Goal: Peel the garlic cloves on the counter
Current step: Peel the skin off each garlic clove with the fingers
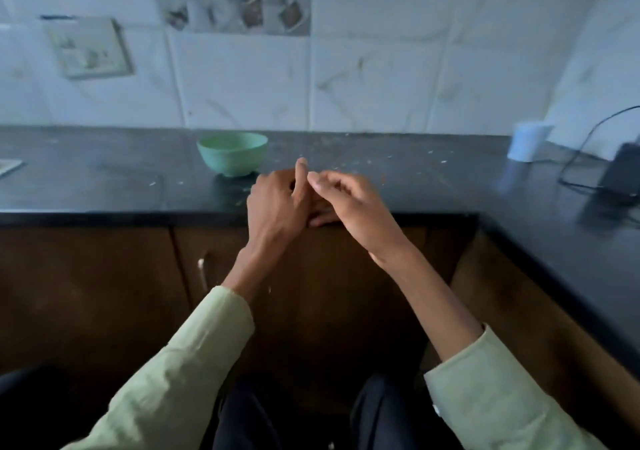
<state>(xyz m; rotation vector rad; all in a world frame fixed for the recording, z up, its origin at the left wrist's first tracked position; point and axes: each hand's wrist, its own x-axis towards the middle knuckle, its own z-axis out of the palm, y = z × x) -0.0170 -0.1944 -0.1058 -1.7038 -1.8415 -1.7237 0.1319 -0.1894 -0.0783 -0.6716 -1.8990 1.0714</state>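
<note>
Hands meet at counter edge: your left hand curled, right hand pinching; clove itself hidden, can't confirm. Likely mid-peel; next, strip skin, drop clove in green bowl beyond left hand.

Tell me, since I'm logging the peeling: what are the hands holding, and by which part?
It cannot be told. The left hand and right hand meet with curled fingers above the counter edge, hiding anything between them.

Glossy dark stone counter, matt green plastic-looking bowl, brown wood cabinet doors.
</note>
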